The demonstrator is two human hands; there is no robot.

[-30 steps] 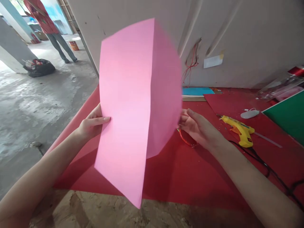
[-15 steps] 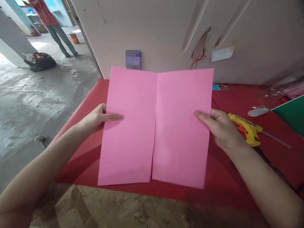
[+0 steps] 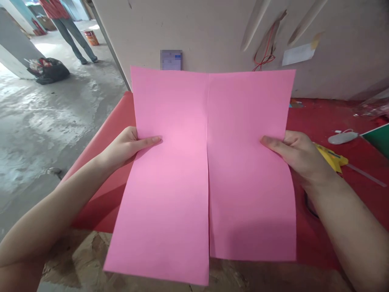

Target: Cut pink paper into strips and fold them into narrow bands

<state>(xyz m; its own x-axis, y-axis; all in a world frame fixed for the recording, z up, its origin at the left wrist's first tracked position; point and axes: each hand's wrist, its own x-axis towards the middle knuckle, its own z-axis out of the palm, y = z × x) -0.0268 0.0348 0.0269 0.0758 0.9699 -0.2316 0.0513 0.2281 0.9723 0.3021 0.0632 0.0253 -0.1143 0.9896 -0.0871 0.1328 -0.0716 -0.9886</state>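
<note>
A pink sheet of paper (image 3: 173,174) is held up in front of me over the red table. Down its middle runs a crease at the top that turns into a slit lower down, so the bottom parts hang as two flaps. The left flap hangs lower than the right one. My left hand (image 3: 127,144) pinches the left edge, thumb on the front face and fingers hidden behind. On the right edge, my right hand (image 3: 296,152) grips in the same way, its thumb pointing inward.
The red table (image 3: 319,117) bears a yellow glue gun (image 3: 331,158) with a clear stick, a white mouse-like object (image 3: 343,138) and a green board (image 3: 378,138). Behind rises a pale wall panel (image 3: 212,32) with red wires (image 3: 264,59). At far left are a black bag (image 3: 53,71) and a standing person (image 3: 71,32).
The paper has come closer and spread wider, with my hands farther apart. Its lower flaps now bend and part, the left one dropping lower. My view has tilted slightly down.
</note>
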